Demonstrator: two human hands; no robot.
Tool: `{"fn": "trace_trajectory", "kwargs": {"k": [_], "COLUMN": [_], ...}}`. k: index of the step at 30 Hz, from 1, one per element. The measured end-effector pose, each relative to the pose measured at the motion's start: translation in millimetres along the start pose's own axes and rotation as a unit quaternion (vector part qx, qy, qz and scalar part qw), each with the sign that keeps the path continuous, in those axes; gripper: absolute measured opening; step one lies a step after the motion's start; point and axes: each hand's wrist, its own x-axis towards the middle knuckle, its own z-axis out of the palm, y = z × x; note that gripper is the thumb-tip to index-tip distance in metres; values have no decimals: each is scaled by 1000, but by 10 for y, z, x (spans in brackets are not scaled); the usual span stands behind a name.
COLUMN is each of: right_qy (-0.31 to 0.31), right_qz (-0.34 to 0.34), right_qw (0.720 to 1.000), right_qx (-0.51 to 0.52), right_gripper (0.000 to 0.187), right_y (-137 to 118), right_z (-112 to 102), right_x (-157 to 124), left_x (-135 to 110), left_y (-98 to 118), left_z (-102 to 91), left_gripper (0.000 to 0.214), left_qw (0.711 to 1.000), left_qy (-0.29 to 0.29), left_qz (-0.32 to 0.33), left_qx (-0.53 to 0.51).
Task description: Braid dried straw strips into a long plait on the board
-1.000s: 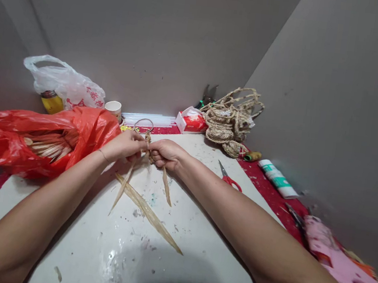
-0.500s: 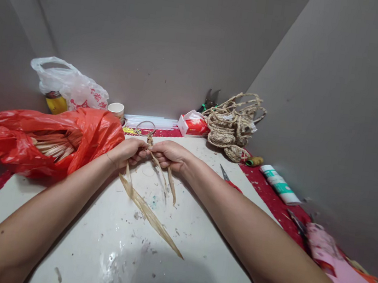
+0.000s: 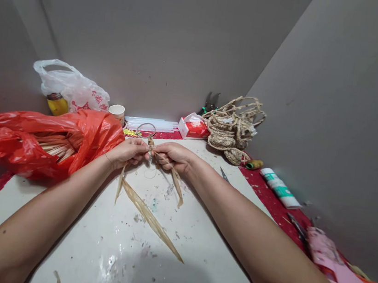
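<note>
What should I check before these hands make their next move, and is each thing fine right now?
1. Left hand grips a pale strip: ok, its end hangs below.
2. Right hand grips another strip: ok, its end hangs too.
3. Knotted piece below the ring is tight: cannot tell, too small and partly covered.
4. Scissors fully in view: not ok, only blades show past the right forearm.
5. Loose strip in plain view: ok, slantwise on the white board.
</note>
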Motion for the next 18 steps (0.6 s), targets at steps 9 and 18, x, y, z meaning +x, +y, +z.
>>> {"fn": "trace_trajectory", "kwargs": {"k": [9,18], "right_qy": [48,47], "right_qz": [-4,6], "right_qw": [997,998], "right_qx": [-55,-41], "right_gripper": [23,24], "right_y": [19,16], "right_z": [19,19], "right_x": [8,22], "left_x": [40,-6], "left_y": [-68,-58], "left_z": [-51,-37], "left_gripper": [27,27], "left_qw": [999,999], "left_qy": [-2,-14], "left_qz": [31,38], "left_qx": [38,25]}}
